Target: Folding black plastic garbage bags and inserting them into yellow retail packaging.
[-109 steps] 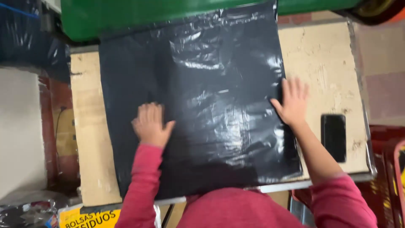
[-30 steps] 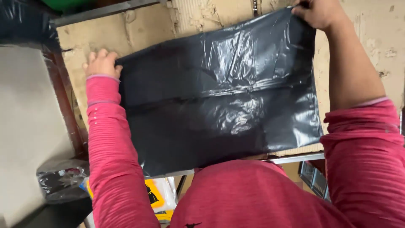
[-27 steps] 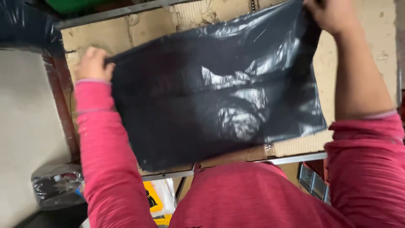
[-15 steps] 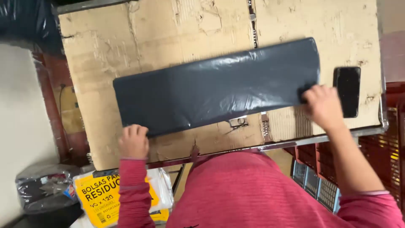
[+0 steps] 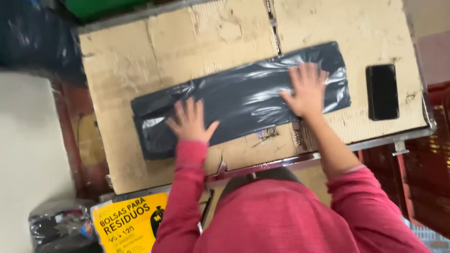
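A black plastic bag (image 5: 243, 96), folded into a long narrow strip, lies flat across a cardboard-covered table (image 5: 140, 61). My left hand (image 5: 190, 122) rests palm down on the strip's left half with the fingers spread. My right hand (image 5: 307, 89) presses flat on the right half, fingers apart too. Neither hand grips anything. Both arms are in red sleeves.
A black phone (image 5: 383, 91) lies face up on the cardboard to the right of the bag. A yellow package of bags (image 5: 126, 225) and a bundle of black plastic (image 5: 61, 225) sit on the floor at lower left. A metal table edge (image 5: 290, 161) runs along the front.
The wide bag was lifted by its far corners and folded toward me into a narrow strip. Both hands have since moved from the strip's ends onto its top, pressing flat.
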